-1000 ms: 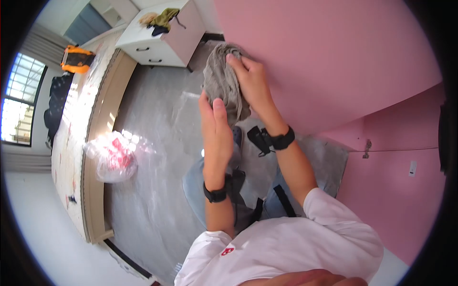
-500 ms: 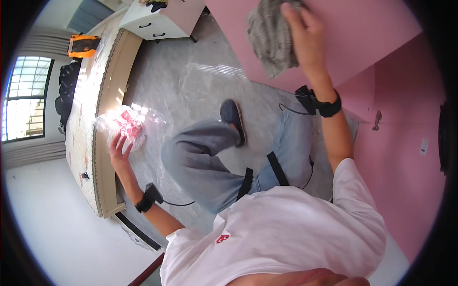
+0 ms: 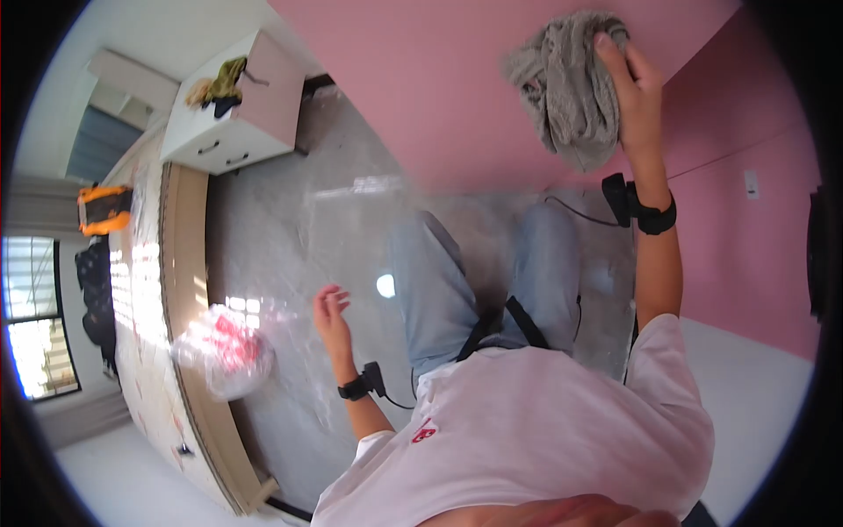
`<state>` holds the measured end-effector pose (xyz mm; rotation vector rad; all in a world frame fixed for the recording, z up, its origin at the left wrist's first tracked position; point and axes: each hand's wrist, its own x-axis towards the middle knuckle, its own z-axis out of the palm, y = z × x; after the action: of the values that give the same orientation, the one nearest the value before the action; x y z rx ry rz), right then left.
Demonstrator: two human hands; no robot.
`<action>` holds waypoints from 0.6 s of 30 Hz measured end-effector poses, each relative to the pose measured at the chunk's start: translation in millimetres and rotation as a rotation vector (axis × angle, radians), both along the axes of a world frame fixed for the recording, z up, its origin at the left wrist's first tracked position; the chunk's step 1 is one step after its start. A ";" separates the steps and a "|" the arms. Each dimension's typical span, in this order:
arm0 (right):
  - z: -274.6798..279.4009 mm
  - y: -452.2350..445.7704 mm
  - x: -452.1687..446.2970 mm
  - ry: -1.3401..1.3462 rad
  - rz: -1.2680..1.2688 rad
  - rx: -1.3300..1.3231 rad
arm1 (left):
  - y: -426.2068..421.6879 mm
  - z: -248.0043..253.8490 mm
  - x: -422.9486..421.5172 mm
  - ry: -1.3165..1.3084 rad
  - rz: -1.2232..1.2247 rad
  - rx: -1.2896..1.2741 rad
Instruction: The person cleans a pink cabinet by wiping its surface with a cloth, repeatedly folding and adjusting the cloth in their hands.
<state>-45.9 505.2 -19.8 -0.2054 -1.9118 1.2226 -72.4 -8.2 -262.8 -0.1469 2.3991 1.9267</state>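
A crumpled grey cloth (image 3: pixel 571 97) is bunched in my right hand (image 3: pixel 639 97), its thumb and fingers closed over the right side. The cloth is up against or just in front of a pink panel (image 3: pixel 413 79); I cannot tell whether it touches. My left hand (image 3: pixel 331 321) is raised over the grey floor with nothing in it, its fingers apart and loosely curled. To its left, a clear plastic bag with red print (image 3: pixel 233 351) rests by the bed's side, apart from the hand.
The bed (image 3: pixel 145 351) runs along the left, with an orange-and-black case (image 3: pixel 105 211) on it. A white cabinet (image 3: pixel 237 110) with dark handles stands at the back, cloth items (image 3: pixel 224 85) on top. A darker pink surface (image 3: pixel 746 237) is at the right.
My left hand has moved right, away from the plastic bag. My right hand has shifted right with the grey cloth. My legs have straightened and the view has turned.
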 end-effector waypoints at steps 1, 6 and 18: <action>3.3 -4.0 1.6 -0.032 -0.025 -0.016 | 18.7 0.1 -10.2 0.009 -0.132 -0.003; 6.6 -18.5 7.3 -0.136 -0.140 -0.126 | 65.4 57.2 -69.8 0.101 -0.520 0.046; 21.4 -49.8 5.0 -0.090 -0.276 -0.188 | 223.4 147.3 -100.5 0.648 -1.153 0.270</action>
<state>-40.9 455.5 1.6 -0.6120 -1.7722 1.2198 -172.9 215.2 -115.5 1.6553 1.6393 1.6945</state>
